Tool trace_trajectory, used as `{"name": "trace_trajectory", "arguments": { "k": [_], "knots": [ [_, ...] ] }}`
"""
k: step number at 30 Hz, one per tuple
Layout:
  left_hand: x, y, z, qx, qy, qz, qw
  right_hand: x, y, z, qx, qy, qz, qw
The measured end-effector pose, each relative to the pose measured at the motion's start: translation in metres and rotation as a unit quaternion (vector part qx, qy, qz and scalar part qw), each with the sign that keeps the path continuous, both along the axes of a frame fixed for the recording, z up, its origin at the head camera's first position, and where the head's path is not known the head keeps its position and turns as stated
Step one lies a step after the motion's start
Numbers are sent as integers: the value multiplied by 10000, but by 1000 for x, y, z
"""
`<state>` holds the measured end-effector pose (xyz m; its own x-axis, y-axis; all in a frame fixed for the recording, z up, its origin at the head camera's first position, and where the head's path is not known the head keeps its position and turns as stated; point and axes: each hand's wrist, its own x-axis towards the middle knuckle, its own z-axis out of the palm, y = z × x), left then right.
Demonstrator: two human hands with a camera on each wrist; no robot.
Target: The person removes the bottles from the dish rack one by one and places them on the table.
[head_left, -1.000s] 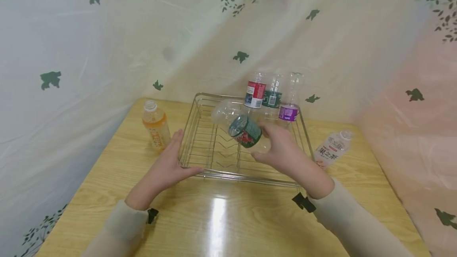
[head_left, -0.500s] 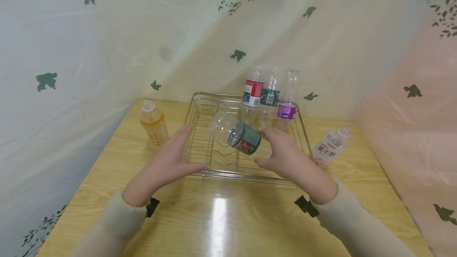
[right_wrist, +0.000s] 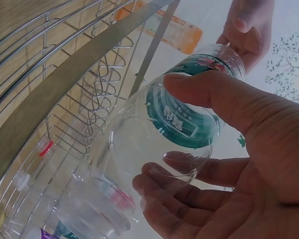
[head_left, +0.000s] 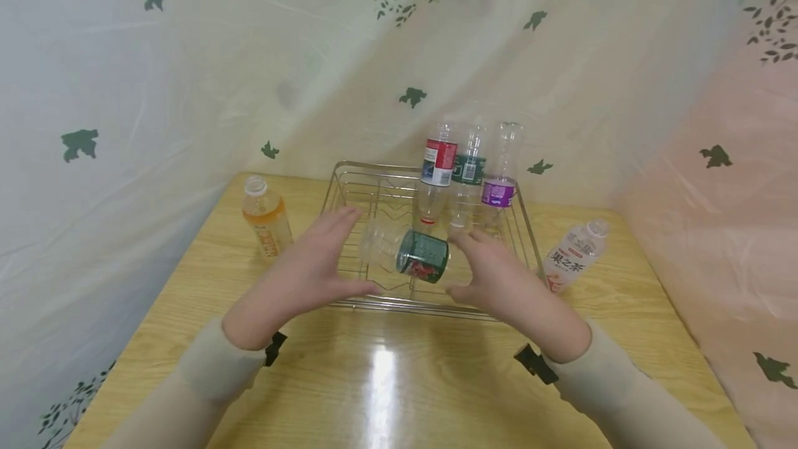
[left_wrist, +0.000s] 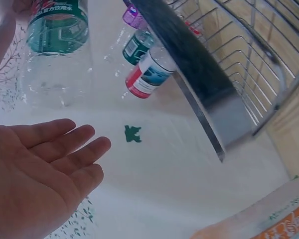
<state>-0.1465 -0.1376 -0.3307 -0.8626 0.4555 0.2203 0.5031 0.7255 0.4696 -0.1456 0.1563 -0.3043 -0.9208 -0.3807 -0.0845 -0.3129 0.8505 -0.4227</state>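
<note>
A clear plastic bottle with a green label [head_left: 424, 257] is held on its side above the wire rack [head_left: 405, 305]. My right hand [head_left: 508, 276] grips its right end, and the right wrist view has the thumb and fingers curled round the clear wall of this bottle [right_wrist: 189, 117]. My left hand [head_left: 305, 265] is at the bottle's left end, thumb and fingers spread apart. In the left wrist view that hand [left_wrist: 45, 169] shows its palm, with a gap to the bottle [left_wrist: 60, 74].
Upside down at the rack's back right stand three bottles, with a red label [head_left: 439, 161], a green label [head_left: 469, 169] and a purple label [head_left: 499, 192]. An orange-labelled bottle [head_left: 268, 220] is left of the rack, a whitish bottle [head_left: 573, 255] right of it.
My left hand has moved right, from beside the rack's left edge to the bottle's end. The green-labelled bottle has come lower and nearer in the right hand, turning closer to level.
</note>
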Motion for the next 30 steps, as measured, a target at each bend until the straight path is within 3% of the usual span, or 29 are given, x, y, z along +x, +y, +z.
{"name": "trace_trajectory", "arguments": {
  "k": [8,16,20,24,30],
  "knots": [
    [0,18,9,-691,519,-281,9959,7,-6,-3,148,89,215,9996],
    [0,36,16,-1547,304,-531,9861,12,-11,-5,281,385,455,9978],
    [3,44,16,-1960,500,-699,9768,13,-14,-7,310,456,568,9969],
    [6,49,16,-2071,864,-781,9714,15,-16,-7,299,512,613,9964],
    [8,50,14,-2020,1064,-817,9701,17,-16,-9,247,727,683,9947]
  ]
}}
